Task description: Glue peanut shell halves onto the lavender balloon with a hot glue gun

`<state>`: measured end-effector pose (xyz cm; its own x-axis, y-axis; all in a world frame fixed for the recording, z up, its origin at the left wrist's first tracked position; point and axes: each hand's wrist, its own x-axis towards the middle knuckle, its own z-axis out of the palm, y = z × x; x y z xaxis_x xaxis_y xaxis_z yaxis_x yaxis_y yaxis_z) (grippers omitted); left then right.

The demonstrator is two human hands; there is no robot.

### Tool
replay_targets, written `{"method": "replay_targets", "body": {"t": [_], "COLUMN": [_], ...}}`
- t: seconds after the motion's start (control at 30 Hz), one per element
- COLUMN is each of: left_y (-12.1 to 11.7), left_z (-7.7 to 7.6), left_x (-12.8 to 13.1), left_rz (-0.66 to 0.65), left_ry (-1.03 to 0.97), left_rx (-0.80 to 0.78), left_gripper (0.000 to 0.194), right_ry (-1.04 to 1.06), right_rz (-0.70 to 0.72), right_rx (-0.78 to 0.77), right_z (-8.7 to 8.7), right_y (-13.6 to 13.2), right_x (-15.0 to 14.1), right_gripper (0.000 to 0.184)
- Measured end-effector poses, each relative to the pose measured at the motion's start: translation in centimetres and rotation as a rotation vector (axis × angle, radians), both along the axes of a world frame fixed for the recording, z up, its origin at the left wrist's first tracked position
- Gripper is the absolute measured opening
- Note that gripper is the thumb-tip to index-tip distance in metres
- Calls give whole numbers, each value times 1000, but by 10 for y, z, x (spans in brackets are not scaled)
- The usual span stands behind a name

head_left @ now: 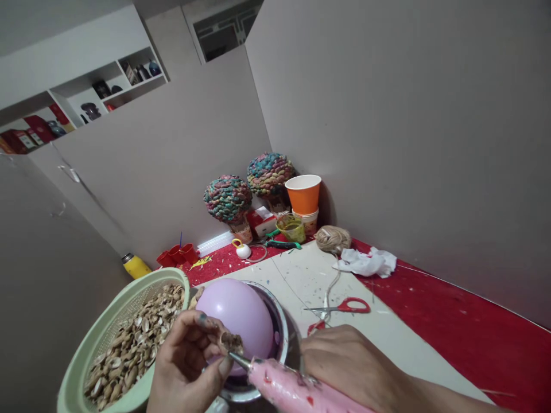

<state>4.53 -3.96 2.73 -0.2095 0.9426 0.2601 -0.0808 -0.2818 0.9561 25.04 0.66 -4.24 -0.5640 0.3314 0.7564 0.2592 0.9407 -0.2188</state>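
My left hand (pixel 187 361) pinches a peanut shell (pixel 232 343) between thumb and fingers. Dark smudges mark the fingertips. A pink glue gun (pixel 288 381) is in my right hand (pixel 350 355), whose fingers are mostly hidden; its metal nozzle points left and reaches the shell's edge. Right behind the shell, a light purple balloon (pixel 236 312) rests in a round metal bowl (pixel 283 344). To the left, a pale green basket (pixel 69 373) holds many peanut shells (pixel 129 355).
Red-handled scissors (pixel 350 306), a twine ball (pixel 333 238) and crumpled white tissue (pixel 370 263) lie beyond my right hand. Two colourful shell-covered balls (pixel 228 198) on stands, an orange cup (pixel 303 196) and green-handled pliers (pixel 282 245) are near the wall. A yellow bottle (pixel 136 267) lies behind the basket.
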Motion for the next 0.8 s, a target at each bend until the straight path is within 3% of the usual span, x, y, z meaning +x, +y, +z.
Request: {"method": "replay_targets", "body": {"t": [0.23, 0.43, 0.6, 0.8], "left_y": [0, -1, -1, 3], "left_z": [-1, 1, 0, -6], "left_x": [-2, -2, -7, -25], "left_rz": [46, 81, 79, -69], "left_ry": [-6, 2, -13, 61], "left_rx": [7, 14, 40, 95], "left_gripper": [41, 42, 40, 31], "right_ry": [-11, -60, 11, 28], "right_rz": [-7, -12, -22, -4], "right_rx": [21, 43, 78, 70], "right_z": [0, 2, 0, 7], "right_y": [2, -1, 1, -2], "right_x": [-1, 0, 0, -1], "right_gripper": [64, 51, 54, 47]}}
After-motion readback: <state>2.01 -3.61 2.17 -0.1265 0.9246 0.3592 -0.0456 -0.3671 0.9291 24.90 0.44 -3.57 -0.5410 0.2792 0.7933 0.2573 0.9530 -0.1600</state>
